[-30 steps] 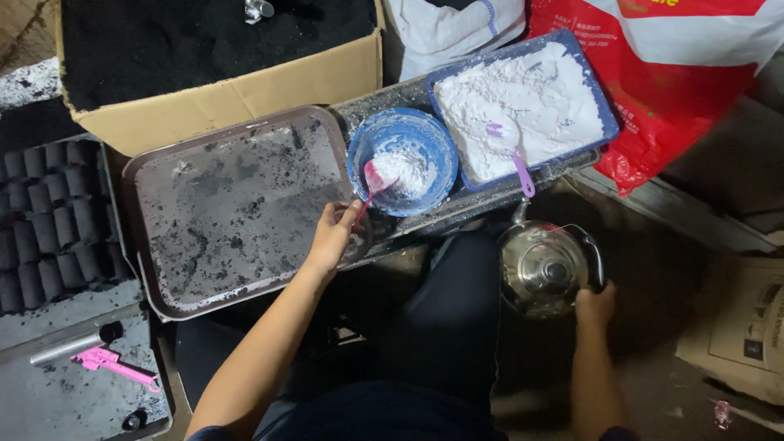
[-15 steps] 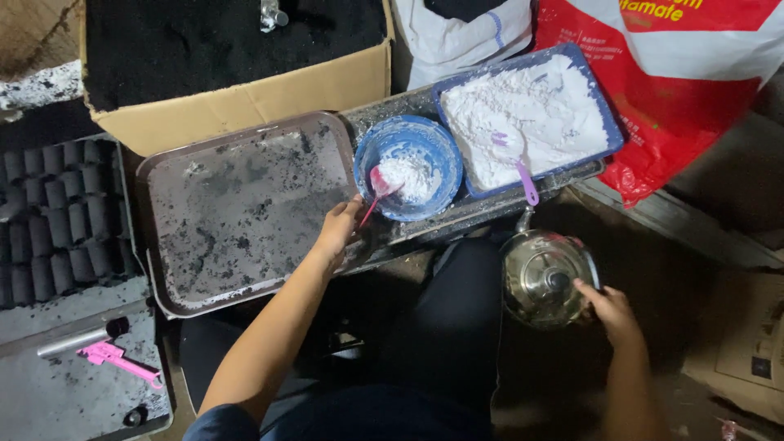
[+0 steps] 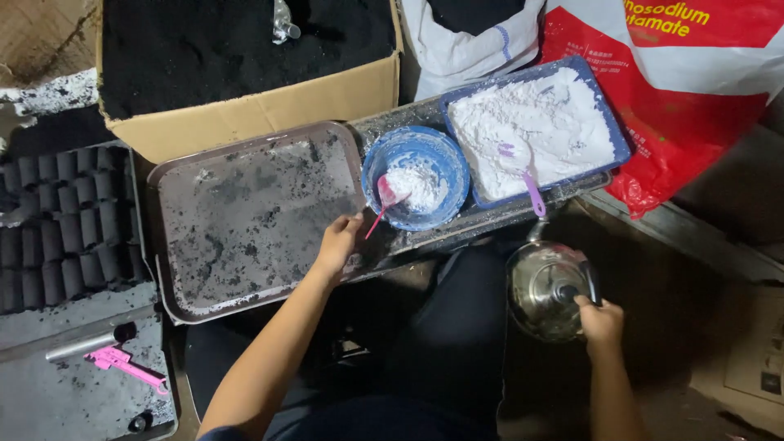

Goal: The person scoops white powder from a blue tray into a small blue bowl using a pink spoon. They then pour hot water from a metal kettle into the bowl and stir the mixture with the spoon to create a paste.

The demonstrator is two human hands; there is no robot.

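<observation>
The left hand (image 3: pixel 336 245) was pinched shut on the handle of a pink spoon (image 3: pixel 379 204), whose scoop end sat in the white powder inside the round blue bowl (image 3: pixel 415 175) just ahead of the fingers. Over on the other side, the right hand (image 3: pixel 600 320) was closed on the dark handle of a steel kettle (image 3: pixel 545 291), low down beside the person's knee, well apart from the bowl. Just beyond the kettle, a blue rectangular tray (image 3: pixel 608 122) was heaped with white powder, a purple scoop (image 3: pixel 523 175) lying in it with its handle poking over the near rim. Right beside the left hand lay a brown tray (image 3: pixel 245 220), dusted with black crumbs and white streaks; the wrist looked to be resting on its edge, though the dim light made that hard to call. Further out to the left, rows of dark cylinders (image 3: pixel 57 220) stood packed together, and nearer the elbow a pink tool (image 3: pixel 122 364) lay beside a metal tube (image 3: pixel 77 345). Ahead of the brown tray, a cardboard box (image 3: pixel 253 106) held black powder.
</observation>
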